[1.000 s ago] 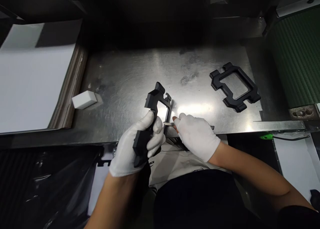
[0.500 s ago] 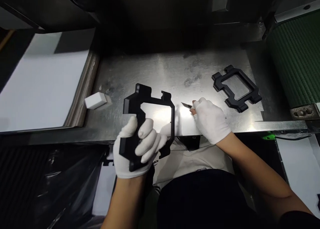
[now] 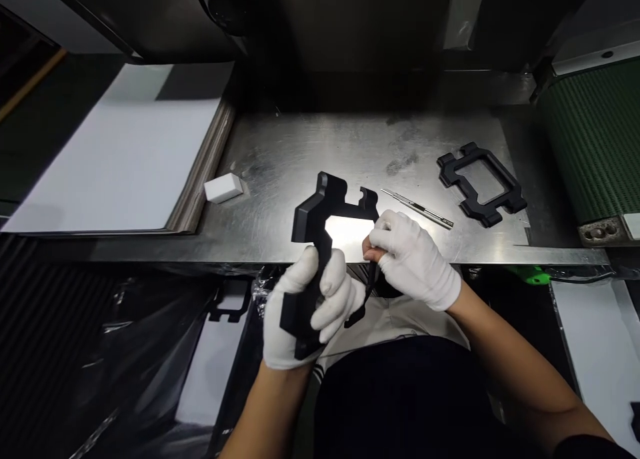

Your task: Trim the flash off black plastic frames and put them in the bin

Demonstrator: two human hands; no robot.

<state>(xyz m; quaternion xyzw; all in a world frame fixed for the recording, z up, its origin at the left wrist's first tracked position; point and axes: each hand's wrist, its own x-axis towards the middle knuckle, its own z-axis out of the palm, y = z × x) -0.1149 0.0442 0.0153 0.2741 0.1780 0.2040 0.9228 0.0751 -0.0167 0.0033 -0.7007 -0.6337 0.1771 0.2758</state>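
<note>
My gloved left hand (image 3: 315, 305) is wrapped round the left side of a black plastic frame (image 3: 320, 212), tilted up over the front edge of the metal bench (image 3: 325, 139). At the frame's right side is my gloved right hand (image 3: 413, 259), its bare thumb and fingertip pinched together against the rim; whether they grip the frame is hard to tell. Just beyond my right hand a slim metal knife (image 3: 417, 208) lies on the bench. A second black frame (image 3: 467, 195) lies flat at the right.
A stack of white sheets (image 3: 135, 152) stands at the left, with a small white block (image 3: 223, 188) beside it. The green ribbed belt (image 3: 595, 132) is at the right. Below the bench are black plastic sheeting (image 3: 145, 352) and a white tray (image 3: 595, 345).
The knife has left my right hand and lies on the bench. My right hand has moved to the held frame's right side. The view has shifted, so the bench items appear displaced.
</note>
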